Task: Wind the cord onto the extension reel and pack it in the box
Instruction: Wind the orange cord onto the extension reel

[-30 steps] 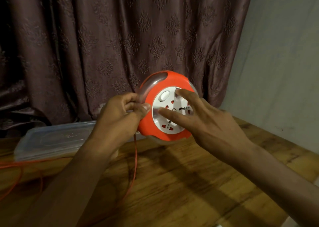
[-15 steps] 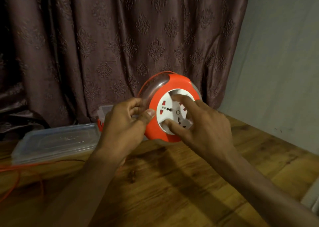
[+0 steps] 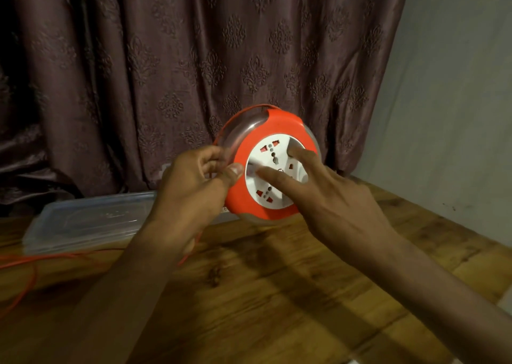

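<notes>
Left hand (image 3: 194, 194) grips the round orange-and-clear plastic extension reel (image 3: 267, 164); right hand's (image 3: 332, 197) straight fingers press its white hub. Turn steadily, guiding the thin orange cord (image 3: 55, 257) (slack left of reel).

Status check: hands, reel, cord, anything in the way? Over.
Left hand grips reel rim. Right hand fingers press the white socket face. Cord part-wound, slack trailing left across table. Plastic box behind, lid on.

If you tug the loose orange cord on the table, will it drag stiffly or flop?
Likely floppy: the cord lies in slack curves across the table. It looks thin, so probably light. It may snag where it passes under the left hand.
</notes>
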